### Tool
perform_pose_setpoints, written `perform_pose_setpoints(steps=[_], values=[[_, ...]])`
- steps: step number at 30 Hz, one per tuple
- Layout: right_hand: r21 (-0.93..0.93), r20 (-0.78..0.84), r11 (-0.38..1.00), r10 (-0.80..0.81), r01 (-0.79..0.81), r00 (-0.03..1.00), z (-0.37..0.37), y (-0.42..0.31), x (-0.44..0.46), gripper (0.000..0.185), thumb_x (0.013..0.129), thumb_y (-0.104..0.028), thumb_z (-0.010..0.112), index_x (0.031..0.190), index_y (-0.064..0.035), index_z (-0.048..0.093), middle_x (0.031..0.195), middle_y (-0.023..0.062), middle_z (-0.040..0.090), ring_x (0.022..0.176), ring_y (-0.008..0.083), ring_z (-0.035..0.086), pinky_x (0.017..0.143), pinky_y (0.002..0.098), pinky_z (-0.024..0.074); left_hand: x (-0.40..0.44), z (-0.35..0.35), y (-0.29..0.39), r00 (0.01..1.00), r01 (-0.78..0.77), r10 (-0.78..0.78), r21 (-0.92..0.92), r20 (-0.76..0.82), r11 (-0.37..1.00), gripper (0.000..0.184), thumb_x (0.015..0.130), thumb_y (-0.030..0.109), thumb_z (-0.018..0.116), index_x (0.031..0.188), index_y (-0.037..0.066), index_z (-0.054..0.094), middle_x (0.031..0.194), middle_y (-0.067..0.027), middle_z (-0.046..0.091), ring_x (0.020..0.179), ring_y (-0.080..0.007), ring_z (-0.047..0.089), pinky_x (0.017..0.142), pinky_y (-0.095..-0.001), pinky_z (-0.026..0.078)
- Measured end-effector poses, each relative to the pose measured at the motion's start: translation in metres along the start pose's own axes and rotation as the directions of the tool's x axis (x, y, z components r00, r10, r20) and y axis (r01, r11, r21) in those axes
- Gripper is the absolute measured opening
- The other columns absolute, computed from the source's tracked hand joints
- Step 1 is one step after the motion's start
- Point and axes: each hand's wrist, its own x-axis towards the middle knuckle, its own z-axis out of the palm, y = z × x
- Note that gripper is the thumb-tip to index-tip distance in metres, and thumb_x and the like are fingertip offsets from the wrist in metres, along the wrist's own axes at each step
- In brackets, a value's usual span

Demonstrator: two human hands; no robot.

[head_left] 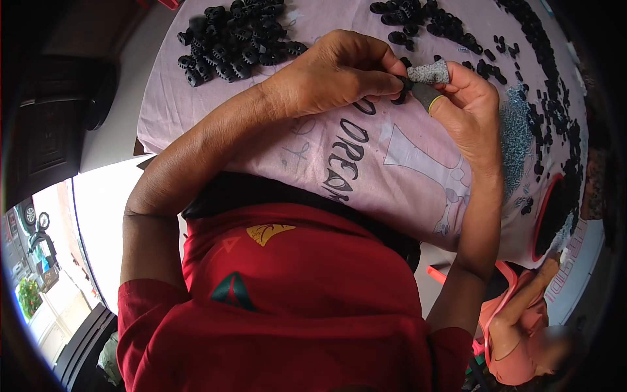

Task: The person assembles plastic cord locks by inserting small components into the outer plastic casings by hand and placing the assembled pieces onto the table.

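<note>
A small black part [403, 83] is pinched between my two hands above the pink printed cloth [294, 153]. My left hand [346, 75] holds it from the left with thumb and index finger. On the other side my right hand [460, 104] grips it, with a grey speckled cover on the index finger and a dark grey cover with a yellow edge on the thumb. The fingertips partly hide the part. A pile of similar black parts [228, 42] lies at the upper left, beyond my left forearm. Another group of black parts [447, 26] lies beyond my right hand.
Many small black pieces [552, 85] spread along the table's right side, beside a patch of tiny bluish pieces [516, 137]. A red-rimmed container [543, 219] with dark contents is at the right edge. Another person [519, 326] is at the lower right.
</note>
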Motion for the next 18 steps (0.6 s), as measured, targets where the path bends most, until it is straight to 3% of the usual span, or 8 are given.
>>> perform_pose_setpoints(steps=[18], values=[[-0.019,0.001,1.000,0.020,-0.020,1.000,0.0056,0.0035,0.0030,0.011,0.080,0.005,0.060,0.088,0.0008,0.066,0.078,-0.0037,0.064,0.072,-0.0003,0.055,0.063,0.0187,0.0466,-0.0012,0.0047,-0.0048,0.998,-0.035,0.039,0.094,-0.040,0.995,0.015,0.095,0.008,0.064,0.106,-0.002,0.066,0.092,-0.0048,0.069,0.087,-0.0082,0.065,0.080,-0.0220,0.052]])
